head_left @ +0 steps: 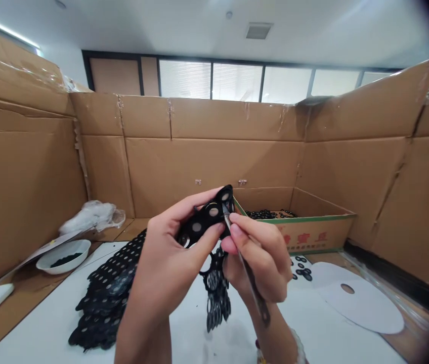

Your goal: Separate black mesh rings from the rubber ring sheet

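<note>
Left hand (169, 258) pinching black perforated strip (204, 220), angled up-right, right hand (260, 258) pinching knife (251, 278)

The left hand (169, 253) and the right hand (260, 258) are both showing bare, slender fingers with short, plain nails, and the left forearm (142, 338) is running bare from below the left hand to the bottom edge of the view. Just below the right hand, a pale, lacy or beaded band (298, 348) is circling the right forearm near the wrist and is partly cut off by the frame. Beside that band, a small red-and-yellow patch (259, 351) is showing, though it is too blurred and too small to tell what it is.
</note>
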`<state>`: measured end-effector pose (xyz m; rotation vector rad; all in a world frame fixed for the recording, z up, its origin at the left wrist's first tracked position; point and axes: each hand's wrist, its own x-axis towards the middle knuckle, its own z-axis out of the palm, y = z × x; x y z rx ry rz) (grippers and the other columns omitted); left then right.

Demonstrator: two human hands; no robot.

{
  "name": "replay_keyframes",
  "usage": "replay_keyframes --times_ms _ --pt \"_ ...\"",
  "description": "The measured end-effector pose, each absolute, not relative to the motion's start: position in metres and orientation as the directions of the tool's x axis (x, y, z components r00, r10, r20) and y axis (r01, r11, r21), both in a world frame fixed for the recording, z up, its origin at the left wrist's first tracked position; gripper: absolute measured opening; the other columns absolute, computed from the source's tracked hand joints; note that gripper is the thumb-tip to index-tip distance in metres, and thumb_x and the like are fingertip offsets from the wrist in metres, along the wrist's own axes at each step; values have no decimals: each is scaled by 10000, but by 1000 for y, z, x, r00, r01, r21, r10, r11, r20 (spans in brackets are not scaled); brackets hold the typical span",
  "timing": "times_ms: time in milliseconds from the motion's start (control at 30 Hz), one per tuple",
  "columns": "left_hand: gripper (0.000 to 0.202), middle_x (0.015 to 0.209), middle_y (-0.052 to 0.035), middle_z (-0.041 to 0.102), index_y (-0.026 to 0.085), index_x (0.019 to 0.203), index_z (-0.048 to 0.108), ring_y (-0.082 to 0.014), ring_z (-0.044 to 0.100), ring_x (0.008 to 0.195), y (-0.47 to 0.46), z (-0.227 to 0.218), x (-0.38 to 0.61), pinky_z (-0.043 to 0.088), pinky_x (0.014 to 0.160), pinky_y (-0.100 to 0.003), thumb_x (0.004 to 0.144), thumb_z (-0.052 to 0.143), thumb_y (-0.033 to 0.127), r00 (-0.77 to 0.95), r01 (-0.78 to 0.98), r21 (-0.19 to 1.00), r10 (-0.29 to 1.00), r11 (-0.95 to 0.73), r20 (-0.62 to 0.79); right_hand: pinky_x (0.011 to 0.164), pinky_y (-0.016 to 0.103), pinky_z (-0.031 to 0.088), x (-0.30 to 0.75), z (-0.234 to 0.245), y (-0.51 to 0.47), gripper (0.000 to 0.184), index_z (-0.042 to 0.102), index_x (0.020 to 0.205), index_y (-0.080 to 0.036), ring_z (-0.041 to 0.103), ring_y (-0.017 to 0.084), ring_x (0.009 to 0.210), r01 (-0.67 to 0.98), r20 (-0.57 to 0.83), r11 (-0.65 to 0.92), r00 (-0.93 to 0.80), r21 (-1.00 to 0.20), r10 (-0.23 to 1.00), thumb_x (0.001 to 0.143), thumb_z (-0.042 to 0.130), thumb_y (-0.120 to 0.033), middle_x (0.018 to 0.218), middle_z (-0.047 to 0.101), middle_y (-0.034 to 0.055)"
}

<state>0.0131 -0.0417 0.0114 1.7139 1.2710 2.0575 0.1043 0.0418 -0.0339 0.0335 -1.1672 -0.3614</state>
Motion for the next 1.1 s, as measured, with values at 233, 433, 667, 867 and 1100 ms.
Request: replay_keyframes --times_ms 233,433,667,867,1100 --pt "331 1044 2 778 292 1039 790 -200 722 939 -31 12 21 560 790 -215 750 750 134 -271 444 705 667 -552 693 622 306 589 102 -47 70 168 682 928 -201 703 186 779 373 879 895 305 245 -367 835 654 -64 927 750 74" --pt "320 1053 9 776 297 1048 782 -181 714 949 -27 11 19 550 808 -193 753 776 175 -260 418 716 682 -559 684 621 306 568 107 -39 70 209 659 969 -230 666 169 738 324 921 926 265 194 -285 845 620 -66 852 739 49" --pt "380 1052 -12 780 270 1051 780 -193 707 992 -26 12 4 545 829 -179 681 853 221 -336 336 752 674 -566 658 750 289 618 107 -27 63 161 616 885 -239 697 138 871 60 979 997 194 56 -66 864 654 -84 959 739 35" --pt "342 994 13 790 295 1029 780 -161 728 902 -33 14 1 557 742 -141 700 849 236 -291 201 801 746 -564 599 814 311 644 117 -22 53 174 639 905 -174 722 175 991 33 985 994 129 107 -110 819 688 -30 1077 750 124" --pt "305 1076 9 769 292 1036 770 -188 701 1017 -40 10 28 545 836 -182 743 817 220 -227 34 799 773 -601 592 872 370 660 148 -16 20 230 680 1032 -174 721 226 1042 217 959 962 193 163 -207 839 687 -50 1045 766 78"
